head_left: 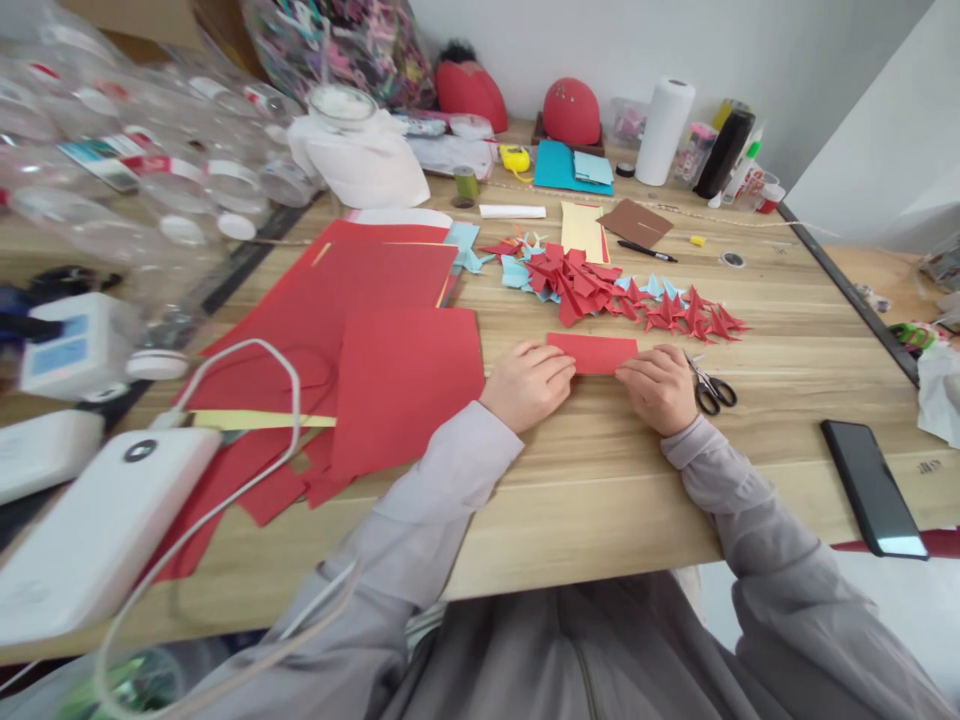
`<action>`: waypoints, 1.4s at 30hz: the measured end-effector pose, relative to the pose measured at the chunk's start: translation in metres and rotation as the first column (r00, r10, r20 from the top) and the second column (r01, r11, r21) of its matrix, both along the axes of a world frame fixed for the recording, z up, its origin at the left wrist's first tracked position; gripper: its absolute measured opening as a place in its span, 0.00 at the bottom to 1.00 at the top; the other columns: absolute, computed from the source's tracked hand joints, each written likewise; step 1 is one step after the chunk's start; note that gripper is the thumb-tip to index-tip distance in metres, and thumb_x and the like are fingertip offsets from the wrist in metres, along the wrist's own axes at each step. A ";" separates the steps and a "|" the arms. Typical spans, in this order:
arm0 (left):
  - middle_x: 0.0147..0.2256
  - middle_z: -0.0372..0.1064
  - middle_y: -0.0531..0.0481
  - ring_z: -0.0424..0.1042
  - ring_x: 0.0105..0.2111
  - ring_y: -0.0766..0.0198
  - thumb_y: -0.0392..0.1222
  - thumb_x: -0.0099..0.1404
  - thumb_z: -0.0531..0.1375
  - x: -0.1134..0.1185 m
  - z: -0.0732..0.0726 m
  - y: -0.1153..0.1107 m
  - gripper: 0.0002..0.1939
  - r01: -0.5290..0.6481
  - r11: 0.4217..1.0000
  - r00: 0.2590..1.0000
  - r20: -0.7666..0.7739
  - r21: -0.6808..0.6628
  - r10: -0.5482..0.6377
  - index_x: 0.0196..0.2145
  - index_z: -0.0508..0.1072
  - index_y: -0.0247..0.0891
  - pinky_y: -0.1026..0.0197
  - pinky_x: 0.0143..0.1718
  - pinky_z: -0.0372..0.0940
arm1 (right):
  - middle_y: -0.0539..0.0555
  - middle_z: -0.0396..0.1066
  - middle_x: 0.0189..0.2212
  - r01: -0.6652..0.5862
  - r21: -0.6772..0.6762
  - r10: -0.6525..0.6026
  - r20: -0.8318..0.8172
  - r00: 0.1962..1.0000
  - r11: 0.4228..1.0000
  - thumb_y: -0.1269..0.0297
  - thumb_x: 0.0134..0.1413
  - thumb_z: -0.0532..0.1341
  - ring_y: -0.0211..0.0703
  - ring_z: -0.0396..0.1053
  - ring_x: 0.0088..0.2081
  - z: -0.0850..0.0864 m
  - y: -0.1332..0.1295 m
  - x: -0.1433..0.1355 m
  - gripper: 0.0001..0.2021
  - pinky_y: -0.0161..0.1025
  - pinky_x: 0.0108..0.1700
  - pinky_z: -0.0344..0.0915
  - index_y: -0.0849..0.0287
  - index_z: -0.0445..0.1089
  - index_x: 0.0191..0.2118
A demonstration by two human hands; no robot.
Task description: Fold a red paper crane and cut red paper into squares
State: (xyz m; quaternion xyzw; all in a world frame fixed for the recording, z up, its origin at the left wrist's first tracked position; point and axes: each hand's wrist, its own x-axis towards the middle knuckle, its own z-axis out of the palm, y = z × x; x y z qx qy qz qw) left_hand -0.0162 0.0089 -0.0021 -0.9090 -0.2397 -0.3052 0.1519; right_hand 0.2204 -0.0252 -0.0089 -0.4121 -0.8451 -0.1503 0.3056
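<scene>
A small red paper rectangle point(594, 352) lies flat on the wooden table point(585, 500) in front of me. My left hand point(531, 382) pinches its left end, and my right hand point(660, 385) pinches its right end, fingers pressed together on both. Just right of my right hand are black-handled scissors point(712, 388). Beyond the rectangle is a pile of folded red paper pieces point(574, 285), with light blue ones point(517, 272) beside it. Left of my left hand lies a large red sheet point(409, 385) over more red paper.
A white power bank point(112, 520) with a cable is at the left, near many plastic bottles point(172, 185). A phone point(874, 490) lies at the right. A brown sheet point(637, 222), a black pen point(647, 251) and a paper roll point(666, 130) stand or lie farther back.
</scene>
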 end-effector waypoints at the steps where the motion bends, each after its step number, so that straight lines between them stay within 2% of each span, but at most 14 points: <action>1: 0.39 0.77 0.47 0.74 0.40 0.59 0.35 0.64 0.53 -0.005 0.000 0.003 0.11 -0.020 1.000 1.000 0.016 0.010 0.020 0.36 0.76 0.37 0.53 0.40 0.64 | 0.51 0.79 0.33 0.014 0.010 -0.014 -0.011 1.000 1.000 0.72 0.56 0.57 0.42 0.70 0.37 0.000 0.001 0.004 0.09 0.45 0.47 0.58 0.55 0.74 0.34; 6: 0.35 0.77 0.44 0.75 0.36 0.57 0.33 0.62 0.54 -0.037 0.002 0.017 0.10 -0.179 0.983 0.980 0.094 0.039 0.175 0.34 0.76 0.36 0.53 0.36 0.65 | 0.53 0.78 0.32 0.104 0.071 -0.096 -0.099 0.990 0.992 0.71 0.56 0.58 0.43 0.71 0.35 0.000 0.004 0.020 0.08 0.44 0.44 0.60 0.56 0.74 0.31; 9: 0.36 0.77 0.44 0.75 0.37 0.57 0.32 0.61 0.54 -0.041 0.003 0.017 0.11 -0.231 0.973 0.961 0.160 0.004 0.227 0.36 0.76 0.37 0.52 0.37 0.65 | 0.52 0.78 0.31 0.091 0.106 -0.078 -0.119 0.990 0.990 0.71 0.56 0.59 0.42 0.71 0.34 0.002 0.003 0.020 0.07 0.43 0.43 0.60 0.56 0.74 0.30; 11: 0.38 0.77 0.44 0.74 0.38 0.57 0.33 0.61 0.55 -0.032 0.004 0.010 0.11 -0.191 0.982 0.965 0.183 0.006 0.187 0.37 0.76 0.36 0.52 0.38 0.65 | 0.52 0.78 0.32 0.041 0.089 -0.034 -0.080 0.996 0.995 0.71 0.56 0.59 0.42 0.71 0.35 0.003 0.001 0.014 0.07 0.43 0.44 0.60 0.56 0.74 0.32; 14: 0.43 0.75 0.41 0.72 0.44 0.55 0.35 0.62 0.55 -0.006 0.003 -0.003 0.12 -0.064 0.998 0.990 0.124 -0.014 0.066 0.42 0.75 0.34 0.51 0.43 0.64 | 0.52 0.78 0.34 -0.018 0.040 0.018 -0.008 1.000 0.999 0.72 0.56 0.57 0.42 0.70 0.37 0.003 -0.003 0.002 0.09 0.45 0.46 0.59 0.55 0.74 0.35; 17: 0.40 0.76 0.41 0.72 0.41 0.56 0.35 0.65 0.53 0.018 -0.003 -0.013 0.11 0.030 0.999 0.999 0.026 0.011 -0.031 0.41 0.74 0.31 0.53 0.41 0.64 | 0.52 0.78 0.34 -0.073 0.042 0.072 0.028 0.997 0.996 0.73 0.57 0.56 0.42 0.70 0.37 0.003 -0.006 -0.010 0.10 0.45 0.47 0.58 0.55 0.74 0.36; 20: 0.37 0.75 0.41 0.71 0.38 0.59 0.32 0.67 0.49 0.029 -0.008 -0.016 0.13 0.034 0.999 0.998 -0.047 0.001 -0.034 0.37 0.74 0.31 0.55 0.38 0.63 | 0.53 0.78 0.34 -0.101 0.039 0.099 0.053 0.994 0.994 0.74 0.58 0.54 0.42 0.69 0.37 0.003 -0.009 -0.018 0.12 0.46 0.47 0.59 0.55 0.75 0.36; 25: 0.33 0.74 0.42 0.69 0.36 0.60 0.34 0.68 0.47 0.028 -0.009 -0.016 0.15 0.029 0.995 0.994 -0.105 -0.092 -0.039 0.34 0.73 0.35 0.53 0.37 0.61 | 0.53 0.77 0.34 -0.104 -0.015 0.105 0.075 0.992 0.994 0.73 0.59 0.53 0.42 0.68 0.38 0.001 -0.009 -0.020 0.13 0.46 0.48 0.59 0.54 0.75 0.37; 30: 0.32 0.74 0.42 0.69 0.35 0.59 0.37 0.67 0.48 0.026 -0.006 -0.016 0.15 0.028 0.992 0.993 -0.113 -0.122 -0.042 0.33 0.74 0.36 0.53 0.36 0.60 | 0.52 0.77 0.33 -0.135 0.005 0.134 0.052 0.990 0.991 0.73 0.56 0.56 0.42 0.69 0.38 0.004 -0.009 -0.019 0.11 0.46 0.48 0.58 0.55 0.74 0.35; 35: 0.34 0.75 0.42 0.71 0.35 0.59 0.36 0.65 0.49 0.014 -0.004 -0.012 0.14 0.015 0.995 0.998 -0.060 -0.095 -0.021 0.34 0.75 0.36 0.53 0.36 0.61 | 0.53 0.77 0.31 -0.049 0.000 0.049 -0.018 0.999 0.999 0.72 0.55 0.57 0.43 0.70 0.36 0.006 -0.005 -0.001 0.08 0.46 0.45 0.59 0.56 0.73 0.31; 39: 0.36 0.76 0.43 0.72 0.36 0.59 0.36 0.64 0.51 0.002 -0.001 -0.009 0.13 -0.028 0.999 0.999 -0.026 -0.023 0.028 0.34 0.76 0.36 0.53 0.36 0.63 | 0.53 0.76 0.28 0.083 0.056 -0.073 -0.161 0.984 0.995 0.71 0.54 0.58 0.44 0.70 0.34 0.006 -0.004 0.014 0.08 0.45 0.42 0.61 0.56 0.72 0.28; 42: 0.36 0.76 0.43 0.72 0.35 0.60 0.36 0.64 0.50 0.004 0.000 -0.010 0.13 -0.023 1.000 0.999 -0.048 -0.009 0.023 0.34 0.76 0.36 0.54 0.35 0.63 | 0.55 0.77 0.33 0.041 0.022 -0.036 -0.190 0.981 0.999 0.69 0.54 0.59 0.46 0.71 0.38 0.008 -0.008 0.009 0.06 0.46 0.44 0.61 0.56 0.73 0.34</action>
